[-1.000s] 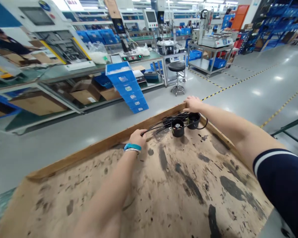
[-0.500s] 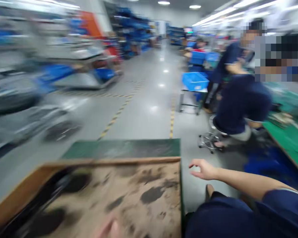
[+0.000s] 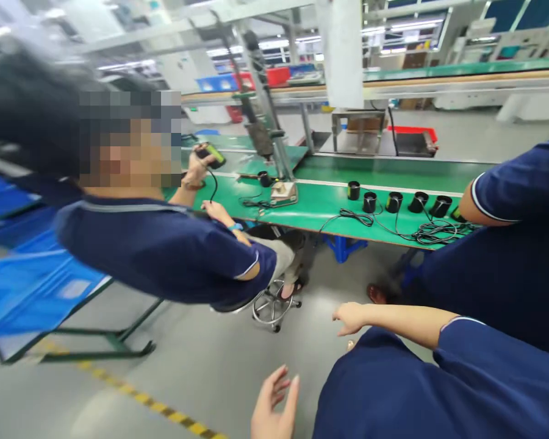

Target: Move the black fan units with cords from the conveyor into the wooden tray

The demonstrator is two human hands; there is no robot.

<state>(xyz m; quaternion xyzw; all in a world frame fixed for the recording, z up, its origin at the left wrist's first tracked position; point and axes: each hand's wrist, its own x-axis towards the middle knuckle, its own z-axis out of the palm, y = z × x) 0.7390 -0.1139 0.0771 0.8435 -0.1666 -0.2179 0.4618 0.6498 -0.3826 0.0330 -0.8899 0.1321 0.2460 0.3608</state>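
My left hand (image 3: pixel 274 402) hangs low at the bottom middle with its fingers apart and nothing in it. My right hand (image 3: pixel 350 318) is out in front of my dark blue shirt, fingers loosely curled and apart, empty. Both hands are over the grey floor, away from any object. Ahead runs a green conveyor belt (image 3: pixel 311 207) with several black cylindrical parts (image 3: pixel 393 201) and their black cables (image 3: pixel 434 231) lying on it.
A seated person in a dark blue shirt (image 3: pixel 165 250) on a stool (image 3: pixel 272 305) works at the belt, holding a tool (image 3: pixel 213 155). Another person's sleeve (image 3: pixel 521 189) is at the right. Blue crates (image 3: pixel 32 286) on a green frame stand at the left.
The view has swung from the stained wooden tray with the black parts to the conveyor line. Both hands have let go of the tray and cable and now hang empty.
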